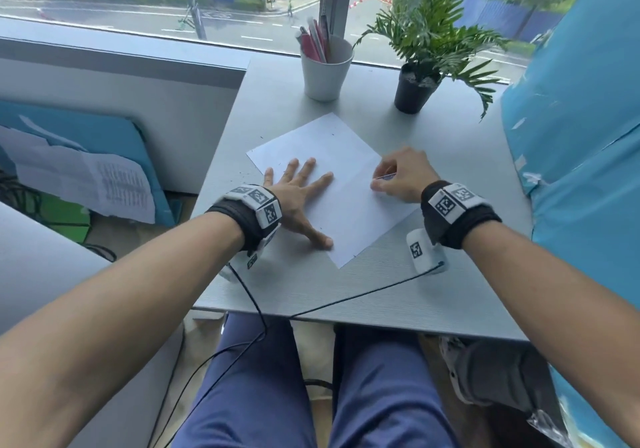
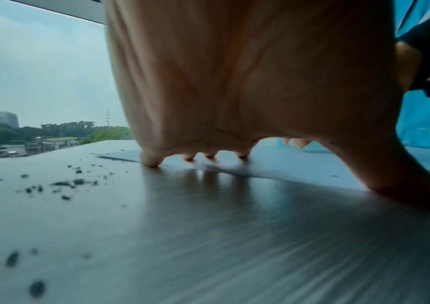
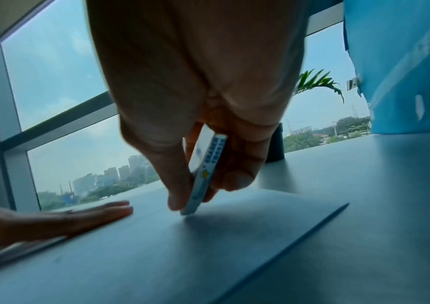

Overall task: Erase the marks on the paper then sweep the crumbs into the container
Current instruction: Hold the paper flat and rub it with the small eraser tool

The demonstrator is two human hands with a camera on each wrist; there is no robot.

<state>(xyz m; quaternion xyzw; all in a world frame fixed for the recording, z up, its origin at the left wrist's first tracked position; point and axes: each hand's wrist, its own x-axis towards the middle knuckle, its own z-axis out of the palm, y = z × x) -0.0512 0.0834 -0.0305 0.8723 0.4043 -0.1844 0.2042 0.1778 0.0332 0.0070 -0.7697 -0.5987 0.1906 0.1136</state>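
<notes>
From the head view, your left hand (image 1: 294, 194) lies flat with fingers spread on the paper (image 1: 332, 156), which sits mid-desk (image 1: 450, 274); keep that pressure so the sheet cannot buckle. The left wrist view shows dark crumbs (image 2: 63, 185) scattered on the desk beside the sheet. In the right wrist view, your right hand (image 3: 196, 102) pinches the eraser (image 3: 203, 174), corner down on the paper; rub in short, light strokes.

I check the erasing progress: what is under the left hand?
The left hand lies flat on the white paper, on the grey table. Any marks beneath the palm are covered.
</notes>
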